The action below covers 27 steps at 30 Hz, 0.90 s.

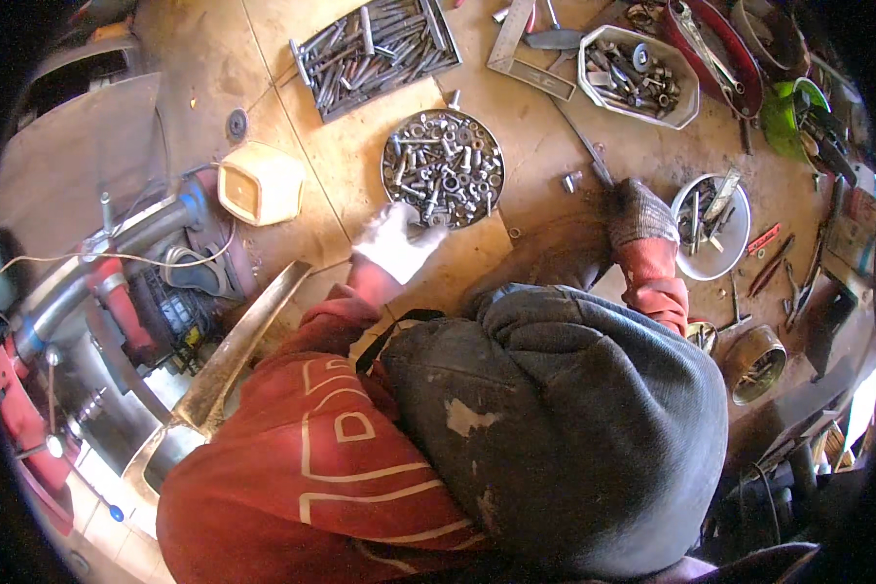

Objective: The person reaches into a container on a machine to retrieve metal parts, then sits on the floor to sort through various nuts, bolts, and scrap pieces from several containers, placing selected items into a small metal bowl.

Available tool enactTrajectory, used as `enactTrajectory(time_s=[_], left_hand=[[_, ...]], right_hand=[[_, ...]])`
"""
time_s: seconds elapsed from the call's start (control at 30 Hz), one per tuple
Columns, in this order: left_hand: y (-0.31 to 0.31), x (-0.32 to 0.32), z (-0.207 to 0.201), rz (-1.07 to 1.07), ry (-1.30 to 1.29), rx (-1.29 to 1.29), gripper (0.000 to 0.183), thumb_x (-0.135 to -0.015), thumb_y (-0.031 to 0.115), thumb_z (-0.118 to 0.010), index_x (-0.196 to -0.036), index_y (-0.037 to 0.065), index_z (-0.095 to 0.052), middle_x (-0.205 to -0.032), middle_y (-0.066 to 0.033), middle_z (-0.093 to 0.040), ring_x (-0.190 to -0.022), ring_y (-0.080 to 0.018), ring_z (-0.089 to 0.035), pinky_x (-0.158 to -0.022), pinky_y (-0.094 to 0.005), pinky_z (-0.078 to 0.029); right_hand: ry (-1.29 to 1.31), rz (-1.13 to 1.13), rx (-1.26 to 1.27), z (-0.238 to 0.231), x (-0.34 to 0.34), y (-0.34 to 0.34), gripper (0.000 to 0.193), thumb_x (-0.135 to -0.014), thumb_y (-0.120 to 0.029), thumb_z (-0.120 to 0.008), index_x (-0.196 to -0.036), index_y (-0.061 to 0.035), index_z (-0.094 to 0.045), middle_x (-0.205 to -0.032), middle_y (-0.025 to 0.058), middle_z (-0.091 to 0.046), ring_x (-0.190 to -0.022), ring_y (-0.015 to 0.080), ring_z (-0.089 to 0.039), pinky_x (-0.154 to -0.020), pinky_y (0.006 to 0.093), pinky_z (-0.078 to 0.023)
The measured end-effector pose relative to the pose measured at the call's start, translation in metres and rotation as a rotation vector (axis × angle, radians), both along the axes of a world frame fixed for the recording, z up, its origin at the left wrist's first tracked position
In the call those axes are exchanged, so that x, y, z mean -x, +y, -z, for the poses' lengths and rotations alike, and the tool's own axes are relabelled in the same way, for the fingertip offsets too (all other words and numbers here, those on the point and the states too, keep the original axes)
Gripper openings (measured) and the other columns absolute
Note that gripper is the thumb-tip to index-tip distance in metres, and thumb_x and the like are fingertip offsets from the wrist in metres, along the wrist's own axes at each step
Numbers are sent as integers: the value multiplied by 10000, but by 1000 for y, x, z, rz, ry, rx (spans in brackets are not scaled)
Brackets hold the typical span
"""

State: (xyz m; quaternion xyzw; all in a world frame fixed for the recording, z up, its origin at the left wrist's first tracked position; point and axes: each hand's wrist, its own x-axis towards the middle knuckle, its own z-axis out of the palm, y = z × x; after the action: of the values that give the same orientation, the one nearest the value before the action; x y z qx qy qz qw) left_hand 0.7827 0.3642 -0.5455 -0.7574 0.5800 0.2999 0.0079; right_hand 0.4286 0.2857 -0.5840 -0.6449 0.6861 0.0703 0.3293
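My left hand [395,245], in a white glove, is at the near rim of a round tray [383,175] full of loose bolts [450,180], nuts and washers. Its thumb and fingers bend in over the rim, and what lies between them is too small to make out. My right hand [640,210], in a dark grey knitted glove, is low to the right, beside the thick end of a long thin rod [582,144]. Shadow hides its fingertips, so whether they grip the rod is unclear. A loose bolt [571,181] lies on the floor between both hands.
Beyond stand a rectangular tray [323,109] of drill bits or rods and a pale tub [689,115] of metal parts. A white bucket [739,243] is beside my right wrist. To the left are a cream container [261,185] and red machinery [127,307]. Pliers [772,265] lie right.
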Motion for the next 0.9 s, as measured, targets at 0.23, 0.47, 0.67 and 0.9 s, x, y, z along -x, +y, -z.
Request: enactTrajectory(time_s=[0.23, 0.47, 0.67, 0.9], left_hand=[[-17, -10, 25, -155, -43, 85, 417, -851, 418, -756, -1004, 36, -684, -941, -163, -725, -871, -338, -695, -777, -423, -543], [-36, -16, 33, -258, 259, 342, 246, -952, 67, -611, -1189, 3, -620, -1110, -151, -672, -994, -217, -648, -889, -337, -528], [-32, -20, 39, -359, 415, 357, 232, -959, 20, -544, -1171, 9, -638, -1100, -140, -688, -1006, -221, -661, -900, -337, -525], [-31, -77, 69, -431, 58, 207, 236, -926, 196, -669, -1052, -3, -678, -917, -124, -717, -822, -195, -658, -767, -347, -535]], right_hand=[[21, -123, -57, -53, -10, -14, 206, -877, -253, -617, -931, -66, -685, -922, 227, -697, -889, 443, -671, -768, 519, -530], [-38, -48, 184, -79, 44, 12, 153, -890, -231, -621, -913, -86, -663, -804, 196, -666, -754, 415, -657, -659, 511, -515], [166, 16, 94, -79, 93, 23, 172, -893, -187, -553, -919, -58, -664, -871, 240, -687, -823, 436, -680, -700, 540, -528], [113, 105, 146, -82, 70, 21, 276, -931, -335, -639, -1000, -68, -658, -902, 225, -683, -865, 461, -646, -727, 533, -515]])
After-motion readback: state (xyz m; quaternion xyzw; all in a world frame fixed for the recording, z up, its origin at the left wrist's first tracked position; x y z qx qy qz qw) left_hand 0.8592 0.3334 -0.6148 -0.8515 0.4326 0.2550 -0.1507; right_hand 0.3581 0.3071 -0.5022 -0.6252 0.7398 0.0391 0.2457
